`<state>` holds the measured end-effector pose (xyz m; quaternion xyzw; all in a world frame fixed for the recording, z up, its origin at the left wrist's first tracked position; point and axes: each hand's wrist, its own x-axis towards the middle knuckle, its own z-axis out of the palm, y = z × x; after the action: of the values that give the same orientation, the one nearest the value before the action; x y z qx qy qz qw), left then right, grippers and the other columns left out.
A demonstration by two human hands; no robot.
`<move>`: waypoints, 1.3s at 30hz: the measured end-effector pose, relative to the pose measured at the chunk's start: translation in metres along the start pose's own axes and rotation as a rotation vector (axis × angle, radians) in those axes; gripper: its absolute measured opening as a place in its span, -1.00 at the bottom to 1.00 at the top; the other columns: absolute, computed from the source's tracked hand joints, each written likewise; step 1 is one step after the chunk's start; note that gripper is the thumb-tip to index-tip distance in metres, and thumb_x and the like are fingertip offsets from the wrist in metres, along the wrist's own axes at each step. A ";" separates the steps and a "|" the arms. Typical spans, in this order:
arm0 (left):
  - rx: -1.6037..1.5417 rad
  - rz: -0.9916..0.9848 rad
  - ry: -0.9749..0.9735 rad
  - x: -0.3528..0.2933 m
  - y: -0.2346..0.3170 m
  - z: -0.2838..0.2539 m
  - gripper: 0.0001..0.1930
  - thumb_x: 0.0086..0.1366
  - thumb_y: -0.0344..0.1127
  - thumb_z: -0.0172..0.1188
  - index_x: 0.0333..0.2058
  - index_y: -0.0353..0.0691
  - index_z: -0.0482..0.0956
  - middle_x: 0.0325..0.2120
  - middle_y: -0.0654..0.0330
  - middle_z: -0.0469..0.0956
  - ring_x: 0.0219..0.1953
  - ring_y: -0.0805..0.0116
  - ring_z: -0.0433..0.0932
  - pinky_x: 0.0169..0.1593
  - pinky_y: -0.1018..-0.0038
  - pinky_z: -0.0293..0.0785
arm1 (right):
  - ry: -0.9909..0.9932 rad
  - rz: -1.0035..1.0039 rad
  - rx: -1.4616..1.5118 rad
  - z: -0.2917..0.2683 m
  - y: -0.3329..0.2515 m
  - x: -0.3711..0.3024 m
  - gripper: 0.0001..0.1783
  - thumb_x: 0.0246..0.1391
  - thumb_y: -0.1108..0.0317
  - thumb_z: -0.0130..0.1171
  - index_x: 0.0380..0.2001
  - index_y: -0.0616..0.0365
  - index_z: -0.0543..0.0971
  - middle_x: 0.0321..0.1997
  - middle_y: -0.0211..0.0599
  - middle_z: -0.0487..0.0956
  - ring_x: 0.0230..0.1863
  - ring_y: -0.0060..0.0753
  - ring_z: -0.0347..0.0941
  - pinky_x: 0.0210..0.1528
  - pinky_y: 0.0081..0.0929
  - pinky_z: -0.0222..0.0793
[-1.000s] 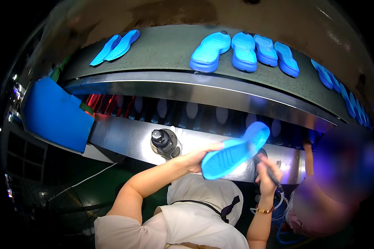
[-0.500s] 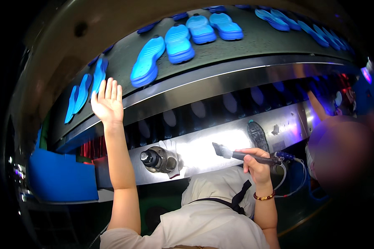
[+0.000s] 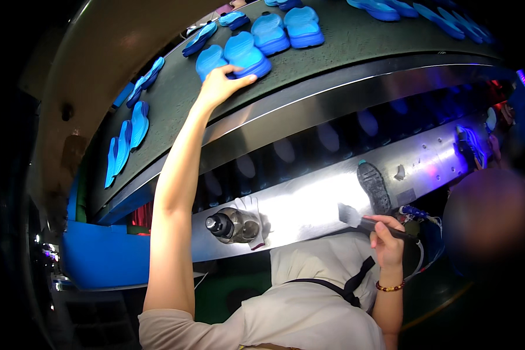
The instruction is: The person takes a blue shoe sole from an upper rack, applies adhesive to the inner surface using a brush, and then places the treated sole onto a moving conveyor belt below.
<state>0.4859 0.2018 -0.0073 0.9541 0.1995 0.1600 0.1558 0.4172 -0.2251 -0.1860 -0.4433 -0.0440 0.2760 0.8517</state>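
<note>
My left hand (image 3: 220,86) reaches over the dark belt, thumb and fingers at the near end of a blue shoe sole (image 3: 244,51). Its palm and wrist partly cover another blue sole (image 3: 210,60) just to the left. Whether the held sole has lifted off the belt does not show. Low on the right, my right hand (image 3: 386,236) is closed around the dark handle of a flat brush (image 3: 350,214). The pale bristles point left, over the metal bench. Just beyond the brush lies a dark shoe sole (image 3: 374,186).
More blue soles (image 3: 139,123) lie along the belt (image 3: 175,111), whose metal rail (image 3: 309,96) separates it from the bench (image 3: 303,210). On the bench stand a black-capped bottle (image 3: 230,225) and a whitish glove-like cloth (image 3: 254,224). At right is another person (image 3: 490,216).
My left hand has gone from open, palm up, above the belt's edge to the blue soles farther right. The brush in my right hand has shifted slightly right. The view has shifted too.
</note>
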 end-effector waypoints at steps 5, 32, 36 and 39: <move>0.025 0.070 0.006 0.028 0.047 0.039 -0.33 -0.24 0.27 0.28 -0.22 -0.11 0.58 -0.27 0.10 0.55 -0.14 0.22 0.50 -0.03 0.35 0.34 | 0.046 0.028 -0.005 -0.027 0.007 -0.006 -0.79 0.02 0.44 0.05 -0.28 0.35 0.46 -0.23 0.01 0.52 -0.70 -0.61 0.27 -0.61 -0.74 0.20; -1.870 -0.213 -0.007 -0.255 0.016 0.075 -0.40 0.00 -0.32 0.11 0.03 -0.41 0.19 -0.10 0.01 0.40 -0.07 0.15 0.43 0.01 0.24 0.38 | -0.139 -0.096 0.071 0.006 -0.042 0.030 -0.75 -0.09 0.61 0.04 -0.25 0.37 0.46 -0.20 0.01 0.51 -0.24 -0.34 0.48 -0.14 -0.52 0.40; -2.306 -0.206 -0.561 -0.277 0.032 0.093 -0.02 0.02 0.43 -0.13 0.14 -0.38 0.04 -0.06 -0.15 0.31 -0.07 -0.10 0.39 -0.02 -0.11 0.29 | -0.209 -0.125 0.114 0.017 -0.048 0.024 -0.75 -0.11 0.61 0.04 -0.26 0.37 0.46 -0.21 -0.02 0.51 -0.16 -0.28 0.45 0.01 -0.42 0.31; -2.102 -0.498 -0.660 -0.276 0.040 0.136 -0.17 0.08 0.28 -0.05 0.08 -0.37 0.12 -0.15 -0.12 0.36 -0.15 -0.02 0.43 0.02 0.01 0.30 | -0.323 -0.112 0.091 0.032 -0.048 0.025 -0.74 -0.11 0.59 0.07 -0.26 0.36 0.48 -0.20 -0.05 0.51 -0.13 -0.31 0.43 0.04 -0.43 0.26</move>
<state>0.3090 0.0166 -0.1829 0.2789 0.0999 -0.0468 0.9540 0.4494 -0.2111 -0.1336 -0.3510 -0.1925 0.2976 0.8667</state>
